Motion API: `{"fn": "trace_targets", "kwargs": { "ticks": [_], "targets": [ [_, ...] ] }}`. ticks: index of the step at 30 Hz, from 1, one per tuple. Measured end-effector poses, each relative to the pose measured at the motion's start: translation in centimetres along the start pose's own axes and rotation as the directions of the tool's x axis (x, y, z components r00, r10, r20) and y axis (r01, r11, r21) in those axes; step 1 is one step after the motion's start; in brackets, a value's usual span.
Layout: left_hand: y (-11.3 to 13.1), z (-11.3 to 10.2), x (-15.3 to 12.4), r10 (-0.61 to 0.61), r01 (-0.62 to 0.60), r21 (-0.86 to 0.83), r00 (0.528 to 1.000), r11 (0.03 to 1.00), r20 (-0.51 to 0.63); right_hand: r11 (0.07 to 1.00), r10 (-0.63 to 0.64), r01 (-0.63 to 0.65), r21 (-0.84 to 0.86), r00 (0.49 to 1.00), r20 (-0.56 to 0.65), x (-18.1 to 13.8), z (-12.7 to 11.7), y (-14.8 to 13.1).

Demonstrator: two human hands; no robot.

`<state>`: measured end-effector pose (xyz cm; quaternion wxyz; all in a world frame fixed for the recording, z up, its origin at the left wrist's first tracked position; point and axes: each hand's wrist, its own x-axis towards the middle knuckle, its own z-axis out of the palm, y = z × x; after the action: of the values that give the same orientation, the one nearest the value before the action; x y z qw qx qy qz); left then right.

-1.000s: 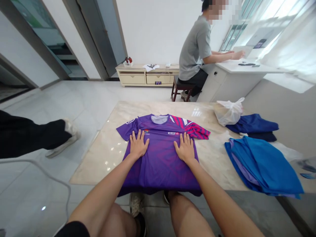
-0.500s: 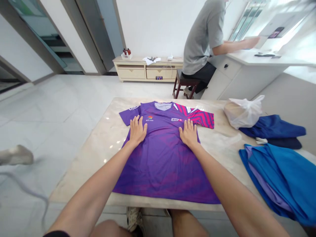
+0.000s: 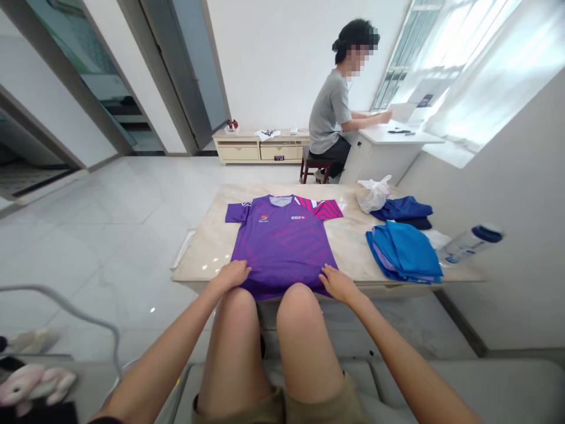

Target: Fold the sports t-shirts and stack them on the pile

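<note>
A purple short-sleeved T-shirt (image 3: 282,247) lies spread face up on the table, its collar at the far side and one sleeve striped pink. Its lower hem hangs over the near table edge, close to my knees. My left hand (image 3: 233,275) is closed on the shirt's lower left side. At the lower right side, my right hand (image 3: 339,284) has its fingers bent onto the fabric, gripping it near the hem. Some fingertips are hard to make out against the cloth.
On the table's right side are folded blue clothes (image 3: 404,250), a dark blue garment (image 3: 406,209), a white plastic bag (image 3: 374,193) and a clear bottle (image 3: 470,244). Beyond, a person in grey (image 3: 329,112) sits at a white desk (image 3: 388,134). A low cabinet (image 3: 241,154) stands against the wall.
My hands have moved from the shirt's chest down to its lower sides, closing on the fabric. The hem now overhangs the near edge. My view has pulled back and risen.
</note>
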<state>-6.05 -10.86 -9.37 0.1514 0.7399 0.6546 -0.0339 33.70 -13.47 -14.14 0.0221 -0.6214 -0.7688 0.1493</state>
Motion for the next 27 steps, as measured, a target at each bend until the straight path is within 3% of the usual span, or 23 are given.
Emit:
{"fn": "trace_targets", "kwargs": {
  "ticks": [4,7,10,13,17,27],
  "targets": [
    [2.9,-0.3,-6.7,0.032,-0.034,-0.034,0.998,0.999,-0.057,0.952,0.051,-0.016,0.306,0.993,-0.106,-4.2,-4.4,-3.2],
    [4.3,1.3,-11.6,0.066,-0.062,0.023,0.965,0.998,-0.253,0.825,0.026,0.109,0.554,0.973,-0.230,-8.4,-4.8,-7.7],
    [4.7,2.9,-14.8,0.048,-0.023,0.061,0.893,0.998,-0.447,0.850,0.021,0.204,0.485,0.908,-0.419,-12.5,-3.2,-12.3],
    [4.5,3.8,-16.5,0.022,0.011,0.064,0.863,0.998,-0.505,0.928,0.052,0.167,0.334,0.827,-0.559,-15.2,-1.5,-14.9],
    [4.2,4.2,-17.7,0.001,0.032,0.057,0.859,0.998,-0.513,0.943,0.106,0.099,0.317,0.815,-0.569,-16.7,-0.8,-15.1],
    [3.4,3.6,-18.8,-0.029,0.032,-0.002,0.862,0.999,-0.506,0.956,0.129,0.047,0.290,0.819,-0.559,-18.6,-0.2,-11.9]
  ]
}}
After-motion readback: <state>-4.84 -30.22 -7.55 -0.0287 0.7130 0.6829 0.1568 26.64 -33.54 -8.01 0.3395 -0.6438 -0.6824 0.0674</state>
